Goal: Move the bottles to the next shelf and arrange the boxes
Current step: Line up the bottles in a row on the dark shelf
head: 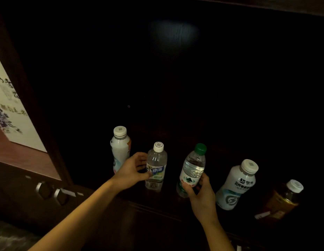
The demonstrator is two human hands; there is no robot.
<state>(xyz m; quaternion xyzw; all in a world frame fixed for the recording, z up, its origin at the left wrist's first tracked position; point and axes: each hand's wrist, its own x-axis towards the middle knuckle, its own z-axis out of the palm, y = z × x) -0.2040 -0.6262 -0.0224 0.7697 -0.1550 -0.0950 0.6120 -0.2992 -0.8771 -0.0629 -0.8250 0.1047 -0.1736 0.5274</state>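
Two bare forearms reach in from the near edge of a dark wooden shelf (220,151), and each hand is on a bottle. The left hand (132,171) has its fingers (142,160) curled around a clear bottle with a white cap (156,167), gripping it at the label — blue and white with Chinese characters, of which 水 can be read. It holds clear liquid and stands upright near the shelf's front edge. The right hand (202,196) has its fingers (187,189) closed on the lower part of a clear water bottle with a green cap (193,167), tilted to the right; its label is white, green and red, the writing too small to read.

Five bottles are in view. Behind the left hand stands an opaque white bottle (120,147) with a white cap. Right of the green-capped one is a larger white bottle (237,183) with dark Chinese characters and a round grey emblem. Towards the shelf's right end stands a bottle of amber liquid (286,198) with a white cap, its label lost in shadow.

In the compartment to the left leans one white box (11,109) printed with brush calligraphy and a dark floral motif.
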